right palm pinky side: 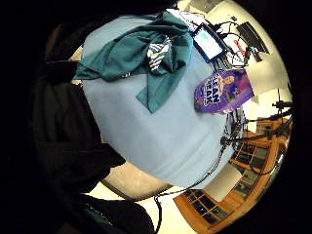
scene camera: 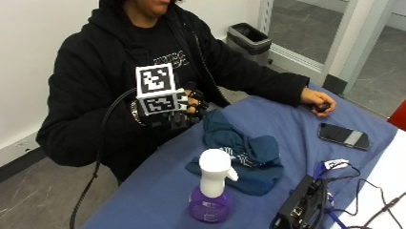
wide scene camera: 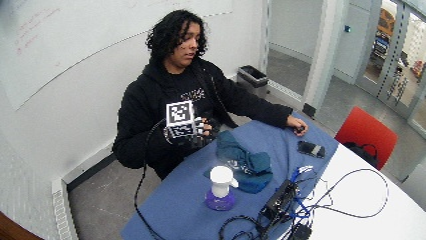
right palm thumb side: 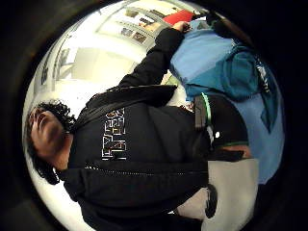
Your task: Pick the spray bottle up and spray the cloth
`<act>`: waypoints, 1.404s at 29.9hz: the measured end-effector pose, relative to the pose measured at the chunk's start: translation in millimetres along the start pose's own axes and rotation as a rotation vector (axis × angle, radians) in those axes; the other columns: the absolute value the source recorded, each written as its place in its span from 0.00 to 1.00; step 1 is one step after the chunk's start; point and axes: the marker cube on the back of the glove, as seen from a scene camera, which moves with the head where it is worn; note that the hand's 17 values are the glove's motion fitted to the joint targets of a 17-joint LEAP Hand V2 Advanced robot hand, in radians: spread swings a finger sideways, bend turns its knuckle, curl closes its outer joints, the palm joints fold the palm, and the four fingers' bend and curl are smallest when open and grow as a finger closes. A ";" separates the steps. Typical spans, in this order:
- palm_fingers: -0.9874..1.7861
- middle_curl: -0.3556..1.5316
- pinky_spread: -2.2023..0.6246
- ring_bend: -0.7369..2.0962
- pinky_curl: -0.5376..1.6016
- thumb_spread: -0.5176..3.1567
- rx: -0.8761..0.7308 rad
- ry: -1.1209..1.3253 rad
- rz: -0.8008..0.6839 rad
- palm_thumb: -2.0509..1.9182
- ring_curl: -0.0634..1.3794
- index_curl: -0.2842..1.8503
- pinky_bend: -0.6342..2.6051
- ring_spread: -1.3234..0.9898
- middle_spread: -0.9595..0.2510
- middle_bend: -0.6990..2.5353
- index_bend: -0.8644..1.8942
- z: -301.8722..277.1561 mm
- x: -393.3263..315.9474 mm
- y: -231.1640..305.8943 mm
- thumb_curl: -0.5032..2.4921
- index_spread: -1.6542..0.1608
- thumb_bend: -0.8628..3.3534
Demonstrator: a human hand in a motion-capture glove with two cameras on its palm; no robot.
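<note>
The task has not really started. The gloved right hand [scene camera: 184, 112] is up in the air near the person's chest, at the edge of the blue table [scene camera: 158, 191]. It holds nothing. Its fingers look a little bent and loose, but much of the hand is hidden, so the bend is hard to judge.

The spray bottle [scene camera: 212, 191] stands upright on the table, well apart from the hand and out in front of it. It has a white top and a purple bottom. Nobody touches it. The teal cloth [scene camera: 241, 150] lies in a bunched heap on the table, near the hand and between the hand and the bottle. It looks dry, but I cannot be sure.

So all the steps are left, I think: reach to the bottle, grab it, lift it, point it at the cloth and squeeze.

Some things are hard to see. The palm view on the little finger side looks down on the cloth [right palm pinky side: 141, 58] and the bottle [right palm pinky side: 224, 90], but none of the fingers show there. The thumb side view mostly shows the person's black top, with only a bit of cloth [right palm thumb side: 236, 72]. The bottle's nozzle seems to point off to one side, toward the cloth, but this is hard to tell. The bare hand [scene camera: 317, 102] rests far across the table and seems to hold something small and dark.
</note>
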 end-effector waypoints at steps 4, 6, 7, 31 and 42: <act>0.55 0.25 0.83 0.37 0.30 0.31 -0.017 -0.001 0.005 0.66 0.13 0.20 0.28 0.57 0.79 0.30 0.40 0.8 2.0 0.9 0.21 0.78 0.30; 0.55 0.26 0.84 0.37 0.31 0.34 -0.024 -0.001 0.009 0.66 0.14 0.21 0.28 0.58 0.79 0.30 0.40 2.4 3.8 2.3 0.22 0.77 0.30; 0.54 0.26 0.84 0.37 0.32 0.35 -0.028 -0.002 0.011 0.67 0.15 0.22 0.28 0.58 0.79 0.30 0.40 3.2 5.0 3.4 0.22 0.76 0.30; 0.57 0.34 0.86 0.35 0.36 0.47 0.021 0.049 0.259 0.69 0.21 0.28 0.25 0.57 0.78 0.30 0.38 -26.2 91.9 41.3 0.27 0.73 0.29; 0.62 0.37 0.85 0.35 0.37 0.48 0.204 0.008 0.505 0.69 0.23 0.28 0.25 0.56 0.77 0.31 0.37 -59.2 160.7 51.1 0.28 0.75 0.27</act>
